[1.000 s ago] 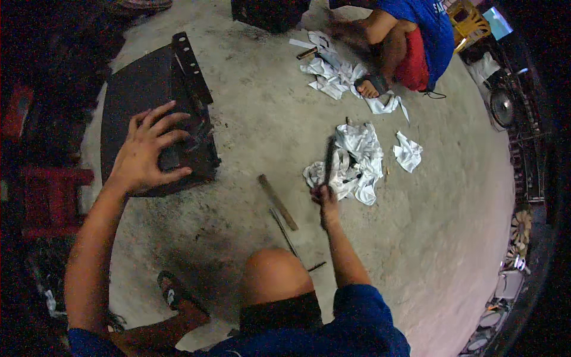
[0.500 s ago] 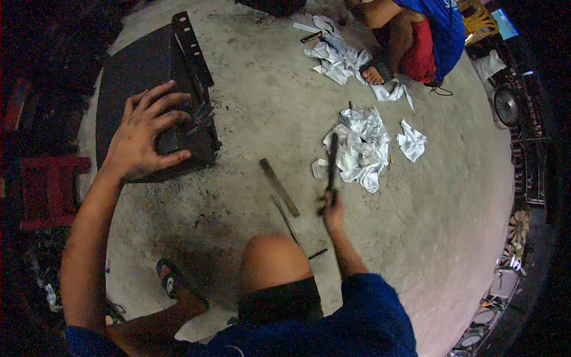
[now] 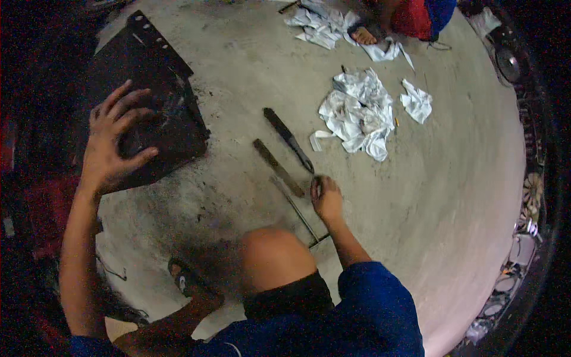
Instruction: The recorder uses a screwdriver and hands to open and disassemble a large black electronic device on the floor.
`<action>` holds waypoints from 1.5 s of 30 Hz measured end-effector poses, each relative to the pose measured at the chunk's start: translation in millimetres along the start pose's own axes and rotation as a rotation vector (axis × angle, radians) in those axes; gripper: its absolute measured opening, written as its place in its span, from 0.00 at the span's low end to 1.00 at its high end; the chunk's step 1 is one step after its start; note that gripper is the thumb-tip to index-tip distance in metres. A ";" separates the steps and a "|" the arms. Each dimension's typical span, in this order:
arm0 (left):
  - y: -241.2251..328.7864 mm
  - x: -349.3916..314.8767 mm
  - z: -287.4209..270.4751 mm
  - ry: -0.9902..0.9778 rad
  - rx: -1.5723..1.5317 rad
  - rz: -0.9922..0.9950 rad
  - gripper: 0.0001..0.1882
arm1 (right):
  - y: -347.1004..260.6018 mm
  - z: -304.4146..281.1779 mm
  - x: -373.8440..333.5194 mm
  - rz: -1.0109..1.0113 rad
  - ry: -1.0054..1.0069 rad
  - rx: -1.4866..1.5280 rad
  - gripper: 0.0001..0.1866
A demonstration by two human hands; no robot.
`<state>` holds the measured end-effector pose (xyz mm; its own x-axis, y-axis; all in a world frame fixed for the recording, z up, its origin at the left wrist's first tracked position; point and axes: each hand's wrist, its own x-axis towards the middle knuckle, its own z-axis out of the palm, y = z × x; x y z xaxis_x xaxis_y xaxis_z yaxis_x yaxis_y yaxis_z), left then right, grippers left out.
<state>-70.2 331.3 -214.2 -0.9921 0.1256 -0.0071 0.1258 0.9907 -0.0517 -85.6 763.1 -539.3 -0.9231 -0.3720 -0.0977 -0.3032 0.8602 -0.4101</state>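
Note:
My left hand (image 3: 116, 137), fingers spread, is over the near side of a dark metal box-like part (image 3: 160, 113) with a holed flange; whether it touches the metal is hard to see. A long dark flat tool (image 3: 285, 137) with a narrow handle lies on the floor ahead of my right hand (image 3: 328, 201). The right fingers are loosely curled just short of the handle's end, with nothing visible held. Beside the tool lie a flat brown strip (image 3: 276, 166) and a thin T-handled rod (image 3: 304, 220).
Crumpled white cloths (image 3: 360, 113) lie ahead on the concrete floor (image 3: 428, 208), with a smaller cloth (image 3: 416, 101) to their right. Another person's foot (image 3: 364, 35) rests by more cloths at the far side. Assorted parts (image 3: 514, 250) line the right edge.
The dark tool, held in my right hand before, now lies on the floor beside the brown strip. My view has shifted, and the left hand stays spread at the metal box.

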 end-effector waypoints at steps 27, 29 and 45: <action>1.4 -9.1 -9.3 0.055 -0.023 -0.006 0.27 | 17.6 -21.0 -77.7 -0.280 -0.438 -0.002 0.25; 0.9 -11.8 -9.4 0.056 -0.020 -0.007 0.27 | 14.0 -19.9 -79.5 -0.259 -0.533 -0.022 0.25; -4.9 -12.0 25.3 0.361 -0.049 -0.143 0.21 | -45.6 -112.3 16.3 -0.553 -0.493 -0.207 0.16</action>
<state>-58.9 323.6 -239.2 -0.9372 -0.0119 0.3485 -0.0048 0.9998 0.0212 -113.4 756.9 -420.4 -0.4270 -0.8376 -0.3406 -0.7728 0.5336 -0.3436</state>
